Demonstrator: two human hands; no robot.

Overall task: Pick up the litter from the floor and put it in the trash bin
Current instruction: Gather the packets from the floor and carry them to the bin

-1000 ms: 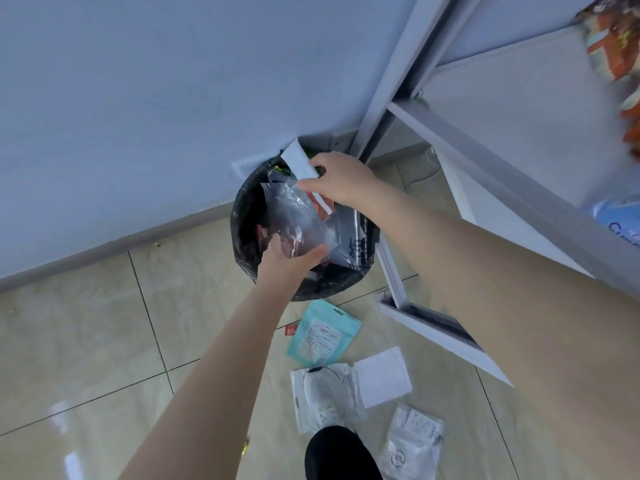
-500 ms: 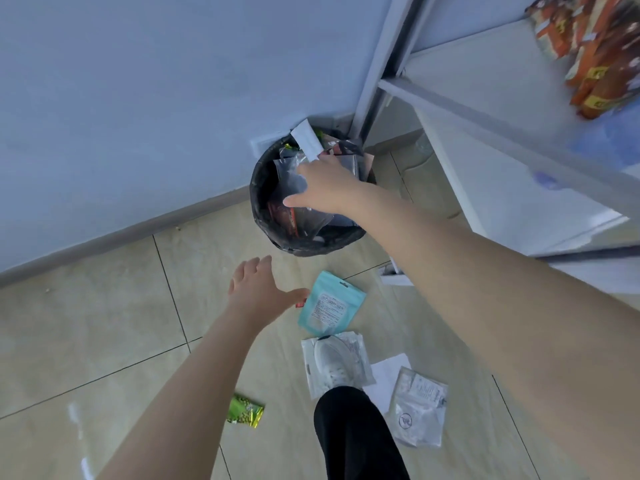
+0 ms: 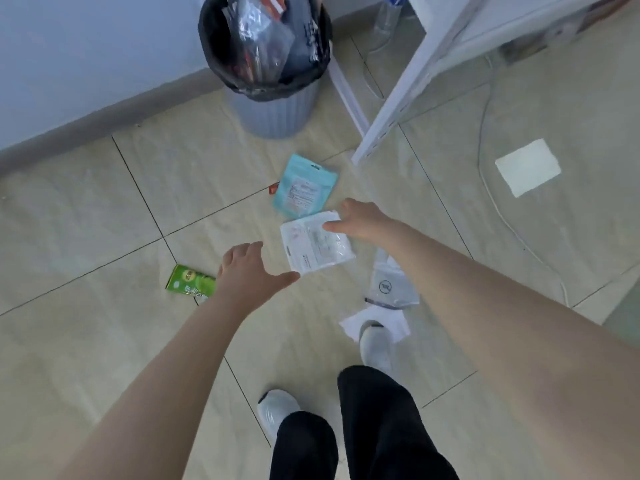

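The grey ribbed trash bin (image 3: 273,112) with a black liner stands by the wall, stuffed with plastic wrappers. On the tiles lie a teal pouch (image 3: 304,187), a clear white-printed plastic bag (image 3: 317,247), a green packet (image 3: 190,282), a clear zip bag (image 3: 391,285) and a white paper (image 3: 398,322) partly under my shoe. My right hand (image 3: 360,220) is low over the clear plastic bag, fingers apart and touching its top right corner. My left hand (image 3: 249,271) hovers open between the green packet and that bag, holding nothing.
A white metal shelf leg (image 3: 381,133) stands on the floor right of the bin. Beyond it are a white cable (image 3: 491,188) and a white paper square (image 3: 528,167). A tiny red scrap (image 3: 273,189) lies beside the teal pouch. My feet (image 3: 277,410) are below the litter.
Both hands have left the bin and come down toward the litter on the floor. The wrappers held a second ago now sit in the bin. The view has tilted down.
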